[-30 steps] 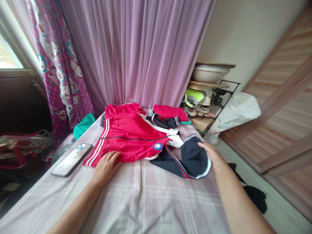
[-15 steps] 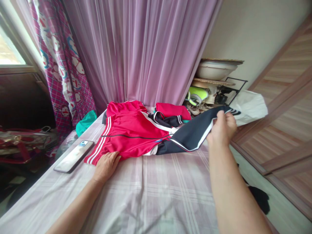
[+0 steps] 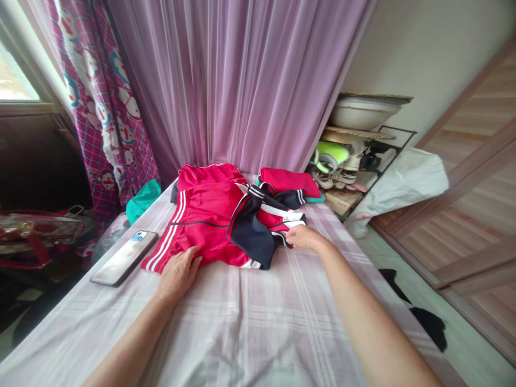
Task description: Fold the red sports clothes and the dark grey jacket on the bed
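A red zip-front jacket [image 3: 205,215] with white stripes along its hem lies on the bed-like surface covered by a checked cloth [image 3: 258,312]. One of its navy sleeves [image 3: 252,231] is folded inward across the red front, the striped cuff pointing to the back. Resting on the near edge of the hem is my left hand [image 3: 179,271], its fingers stretched out flat. At the jacket's collar end, on the right, my right hand [image 3: 302,236] pinches the edge of the fabric; its fingertips are partly hidden.
A smartphone [image 3: 124,258] lies left of the jacket. Behind it are another red garment [image 3: 212,173] and a folded red one [image 3: 289,183]. A teal cloth [image 3: 143,200] is at the left edge. A rack with shoes [image 3: 342,177] and a white bag [image 3: 407,180] stand on the right.
The navy sleeve, held out to the right before, now lies folded over the jacket's front. My right hand has let the sleeve go and moved left to the collar end. My left hand stays put.
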`<action>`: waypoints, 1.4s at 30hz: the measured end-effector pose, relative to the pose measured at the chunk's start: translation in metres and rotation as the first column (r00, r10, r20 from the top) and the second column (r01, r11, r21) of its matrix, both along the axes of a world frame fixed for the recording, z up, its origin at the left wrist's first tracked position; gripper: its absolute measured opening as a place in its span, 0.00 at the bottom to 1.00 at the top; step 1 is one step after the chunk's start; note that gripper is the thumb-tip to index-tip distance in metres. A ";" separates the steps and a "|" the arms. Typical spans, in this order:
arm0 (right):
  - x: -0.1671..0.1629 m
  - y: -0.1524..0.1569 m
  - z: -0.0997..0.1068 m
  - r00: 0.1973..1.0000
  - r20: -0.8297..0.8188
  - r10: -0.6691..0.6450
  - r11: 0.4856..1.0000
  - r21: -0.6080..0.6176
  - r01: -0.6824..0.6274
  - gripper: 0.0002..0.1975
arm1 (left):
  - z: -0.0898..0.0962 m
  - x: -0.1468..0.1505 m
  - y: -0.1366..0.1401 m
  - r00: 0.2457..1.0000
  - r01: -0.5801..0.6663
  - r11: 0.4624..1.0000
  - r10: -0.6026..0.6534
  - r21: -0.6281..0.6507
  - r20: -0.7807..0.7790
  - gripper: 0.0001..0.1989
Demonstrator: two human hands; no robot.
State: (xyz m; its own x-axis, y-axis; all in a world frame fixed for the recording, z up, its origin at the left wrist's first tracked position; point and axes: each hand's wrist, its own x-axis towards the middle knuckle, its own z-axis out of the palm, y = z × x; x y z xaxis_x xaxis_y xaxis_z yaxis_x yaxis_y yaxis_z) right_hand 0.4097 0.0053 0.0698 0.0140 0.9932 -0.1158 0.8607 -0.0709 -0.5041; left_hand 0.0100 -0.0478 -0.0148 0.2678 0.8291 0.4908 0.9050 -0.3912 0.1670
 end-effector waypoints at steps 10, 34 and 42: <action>0.015 -0.021 -0.033 0.983 -0.184 0.018 0.960 0.279 0.035 0.16 | 0.012 -0.001 0.004 1.000 0.004 0.994 -0.005 -0.108 -0.008 0.16; 0.018 -0.054 -0.031 0.977 0.211 -0.002 1.000 -0.029 0.008 0.13 | 0.032 -0.031 -0.014 0.937 0.245 0.934 -0.297 -0.260 -0.183 0.14; 0.061 -0.087 -0.040 0.984 -0.172 -0.043 0.986 -0.166 0.014 0.13 | 0.051 -0.054 -0.027 0.966 0.203 0.937 -0.239 -0.283 -0.099 0.15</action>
State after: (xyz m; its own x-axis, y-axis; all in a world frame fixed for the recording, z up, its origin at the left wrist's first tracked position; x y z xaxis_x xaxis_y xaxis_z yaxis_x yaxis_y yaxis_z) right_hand 0.4703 -0.0822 0.0300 0.0071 0.9601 -0.2796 0.7571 -0.1878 -0.6257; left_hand -0.0437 -0.0752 0.0362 0.5053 0.8378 0.2068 0.8218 -0.5403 0.1808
